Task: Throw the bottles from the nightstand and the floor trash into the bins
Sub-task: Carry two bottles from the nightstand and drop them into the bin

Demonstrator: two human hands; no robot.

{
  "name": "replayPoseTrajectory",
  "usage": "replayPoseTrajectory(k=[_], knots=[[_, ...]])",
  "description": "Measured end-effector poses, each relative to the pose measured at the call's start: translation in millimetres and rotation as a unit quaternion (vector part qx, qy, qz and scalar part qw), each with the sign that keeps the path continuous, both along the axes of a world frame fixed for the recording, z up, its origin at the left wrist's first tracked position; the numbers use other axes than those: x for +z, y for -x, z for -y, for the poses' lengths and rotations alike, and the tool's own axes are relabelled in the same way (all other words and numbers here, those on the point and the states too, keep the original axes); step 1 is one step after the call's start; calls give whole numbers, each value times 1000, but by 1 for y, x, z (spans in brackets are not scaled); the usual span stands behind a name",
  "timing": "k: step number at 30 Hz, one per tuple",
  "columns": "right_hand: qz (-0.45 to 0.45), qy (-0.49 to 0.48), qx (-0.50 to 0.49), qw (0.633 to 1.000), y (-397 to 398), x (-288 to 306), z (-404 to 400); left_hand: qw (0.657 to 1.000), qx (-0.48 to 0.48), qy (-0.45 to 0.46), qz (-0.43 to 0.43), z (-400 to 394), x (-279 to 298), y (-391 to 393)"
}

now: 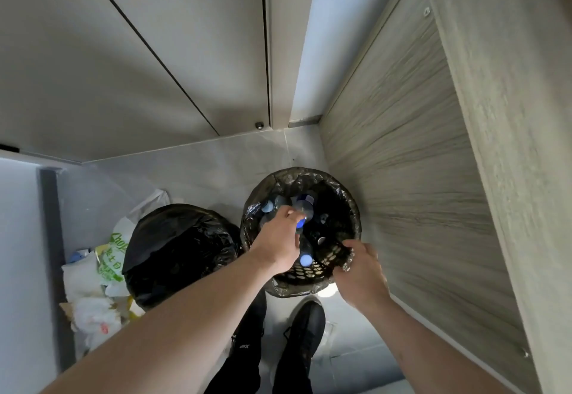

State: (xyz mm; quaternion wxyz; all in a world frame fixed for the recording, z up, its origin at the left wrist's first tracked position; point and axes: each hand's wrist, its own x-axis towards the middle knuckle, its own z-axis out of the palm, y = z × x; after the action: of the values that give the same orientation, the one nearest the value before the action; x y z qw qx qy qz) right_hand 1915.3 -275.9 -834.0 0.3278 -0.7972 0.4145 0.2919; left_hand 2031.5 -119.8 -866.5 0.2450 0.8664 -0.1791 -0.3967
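Observation:
A black mesh bin [349,204] lined with a black bag stands on the floor beside a wooden panel. Several clear bottles with blue caps lie inside it. My left hand [278,240] reaches over the bin's rim and grips a clear bottle [301,209] by its blue-capped neck, the bottle hanging inside the bin. Another blue-capped bottle [305,257] lies just below that hand. My right hand [360,273] pinches the bag liner at the bin's near right rim. A second bin [182,248] covered by a black bag stands to the left.
Plastic bags and crumpled white trash [99,288] are piled on the floor left of the second bin, against a grey wall. The wooden cabinet side [418,161] rises on the right. Closet doors [139,68] stand behind. My black shoes [305,334] are under the bins.

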Motion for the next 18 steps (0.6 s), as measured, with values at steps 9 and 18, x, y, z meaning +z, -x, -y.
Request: replayPoseTrajectory(k=[9, 18], knots=[[12, -19, 118, 993, -13, 138, -22, 998, 5, -51, -28, -85, 160, 36], [-1, -57, 304, 951, 8, 318, -79, 982, 108, -153, 5, -175, 365, 98]])
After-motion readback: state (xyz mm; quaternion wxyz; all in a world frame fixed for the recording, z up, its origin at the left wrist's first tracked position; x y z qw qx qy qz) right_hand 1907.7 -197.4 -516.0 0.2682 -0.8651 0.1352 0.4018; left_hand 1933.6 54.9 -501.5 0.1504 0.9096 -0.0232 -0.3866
